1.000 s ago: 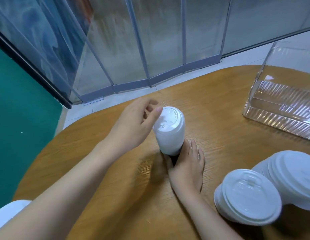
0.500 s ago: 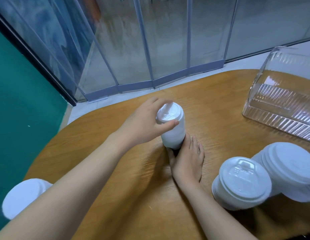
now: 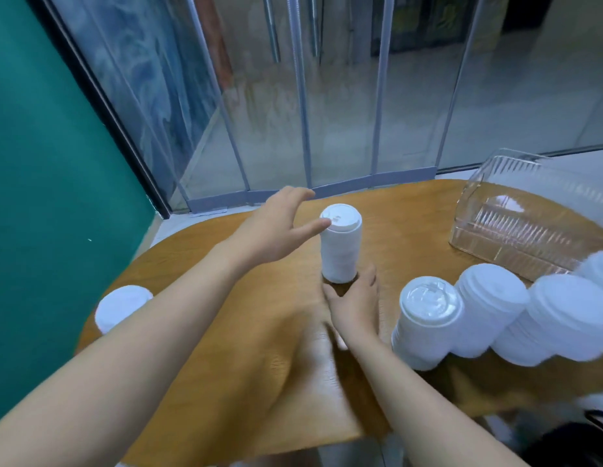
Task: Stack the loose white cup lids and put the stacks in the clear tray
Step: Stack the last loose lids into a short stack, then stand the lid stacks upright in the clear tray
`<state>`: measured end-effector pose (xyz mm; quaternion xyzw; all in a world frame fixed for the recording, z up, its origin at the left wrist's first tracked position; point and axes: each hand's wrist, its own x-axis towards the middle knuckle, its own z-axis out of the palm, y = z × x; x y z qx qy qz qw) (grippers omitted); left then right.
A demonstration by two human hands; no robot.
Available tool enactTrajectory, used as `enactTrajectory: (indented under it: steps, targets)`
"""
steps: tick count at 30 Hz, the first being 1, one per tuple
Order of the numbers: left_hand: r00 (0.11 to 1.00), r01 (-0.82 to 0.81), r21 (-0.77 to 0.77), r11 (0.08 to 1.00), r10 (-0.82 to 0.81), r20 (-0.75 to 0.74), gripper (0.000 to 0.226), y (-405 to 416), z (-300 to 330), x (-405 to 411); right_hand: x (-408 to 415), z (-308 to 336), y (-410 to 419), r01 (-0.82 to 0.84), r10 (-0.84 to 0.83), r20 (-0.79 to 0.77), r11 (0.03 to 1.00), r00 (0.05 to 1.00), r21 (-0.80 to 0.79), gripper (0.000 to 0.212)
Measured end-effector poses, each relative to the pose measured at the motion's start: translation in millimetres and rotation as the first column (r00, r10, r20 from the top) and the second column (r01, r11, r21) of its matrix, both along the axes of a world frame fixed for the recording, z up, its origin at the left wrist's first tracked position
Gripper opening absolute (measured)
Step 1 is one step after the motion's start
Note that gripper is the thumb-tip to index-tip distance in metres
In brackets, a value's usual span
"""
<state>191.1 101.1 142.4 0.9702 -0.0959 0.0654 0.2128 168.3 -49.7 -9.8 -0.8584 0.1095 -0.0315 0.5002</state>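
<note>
Your left hand is opening off the lid stack, thumb barely touching; right hand is bracing its base, fingers straight. Stack's ready for the clear tray.

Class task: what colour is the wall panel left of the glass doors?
Teal green wall panel, plain and unpatterned, seen in the head view.

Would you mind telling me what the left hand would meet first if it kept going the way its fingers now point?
The left hand points right, toward the upright stack of white lids. Its thumb tip already seems to touch the top lid's rim, so the stack would likely come first, though depth is hard to judge.
</note>
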Motion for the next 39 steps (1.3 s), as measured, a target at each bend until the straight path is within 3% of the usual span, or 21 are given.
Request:
enactTrajectory:
  steps: [7,13,16,21,26,31,33,36,39]
  targets:
    - [0.995,-0.014,-0.022,1.0,0.016,0.094,0.063,-12.8,30.0,-73.6,-68.6,63.7,-22.7,-0.103,0.091,0.128,0.991,0.988,0.088,0.095]
    - [0.988,0.044,-0.079,0.996,-0.031,0.15,0.045,-65.5,60.5,-73.0,-71.6,154.4,-94.9,-0.113,0.079,0.283,0.988,0.956,0.107,0.089]
    - [0.988,0.083,-0.083,0.993,-0.071,0.136,0.042,-101.4,76.6,-53.8,-54.7,198.5,-162.1,-0.059,0.045,0.362,0.998,0.931,0.028,0.071]
    - [0.983,0.158,-0.01,0.987,-0.156,0.095,0.042,-162.0,92.2,-4.4,-21.9,237.0,-292.9,0.002,0.073,0.319,0.974,0.945,-0.227,0.04]
    - [0.979,0.195,0.107,0.975,-0.186,-0.085,0.05,-219.8,74.8,65.8,18.3,210.7,-411.5,0.188,-0.152,0.128,0.917,0.98,-0.351,0.047]
    - [0.961,0.196,0.112,0.974,-0.168,-0.221,0.06,-270.4,32.1,125.5,50.4,136.4,-470.5,0.194,-0.266,-0.151,0.907,0.952,-0.374,0.05]
    - [0.951,0.18,0.097,0.979,-0.148,-0.27,0.064,-284.4,12.3,144.0,59.5,108.8,-479.2,0.185,-0.265,-0.227,0.929,0.937,-0.321,0.038]
    - [0.941,0.139,0.035,0.99,-0.121,-0.316,0.06,-299.5,-12.2,165.5,76.0,74.2,-491.1,0.171,-0.233,-0.222,0.949,0.947,-0.265,0.013]
    - [0.959,0.077,-0.015,0.997,-0.078,-0.272,0.05,-305.8,-26.5,180.2,85.3,68.3,-494.6,0.207,-0.244,-0.162,0.955,0.956,-0.214,0.009]
